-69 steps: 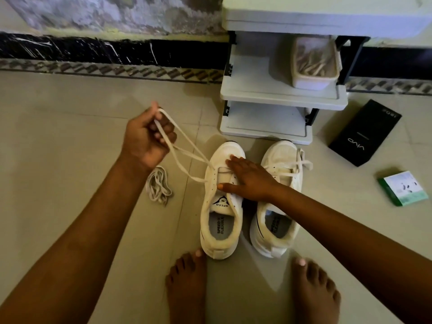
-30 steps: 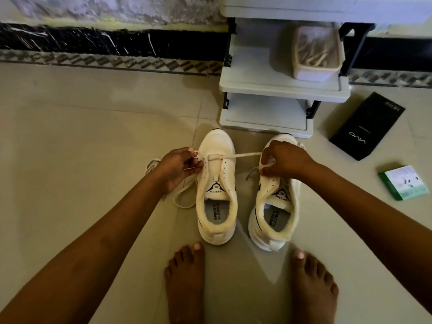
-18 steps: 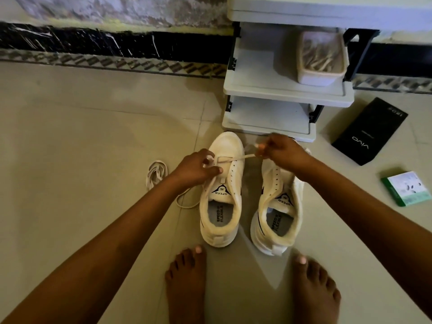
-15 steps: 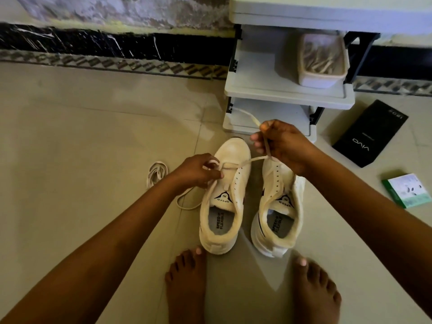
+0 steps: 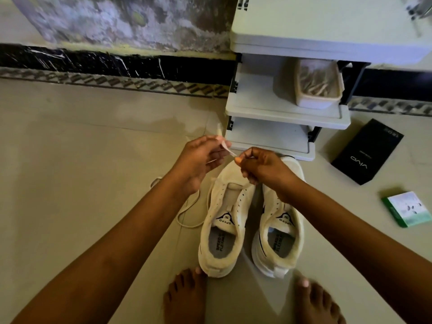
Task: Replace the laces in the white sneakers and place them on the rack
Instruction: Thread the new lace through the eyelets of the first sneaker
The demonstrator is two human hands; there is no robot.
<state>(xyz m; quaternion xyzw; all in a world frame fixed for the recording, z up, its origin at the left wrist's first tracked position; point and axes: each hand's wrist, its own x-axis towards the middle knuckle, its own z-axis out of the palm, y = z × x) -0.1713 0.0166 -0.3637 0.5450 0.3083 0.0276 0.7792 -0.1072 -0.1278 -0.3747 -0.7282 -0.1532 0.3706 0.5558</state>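
Left hand (image 5: 198,157): grip was closed, a lace (image 5: 225,146) pinched above the toes.
Right hand (image 5: 261,168): grip was closed on the same lace.
Sneakers (image 5: 225,220): were stood side by side on the floor (image 5: 81,164), before the rack (image 5: 268,108).
Spare lace (image 5: 187,218): was left beside the left sneaker.

Two white sneakers (image 5: 251,220) side by side, toes toward rack (image 5: 287,113); left sneaker's lace (image 5: 224,146) lifted above its toe.
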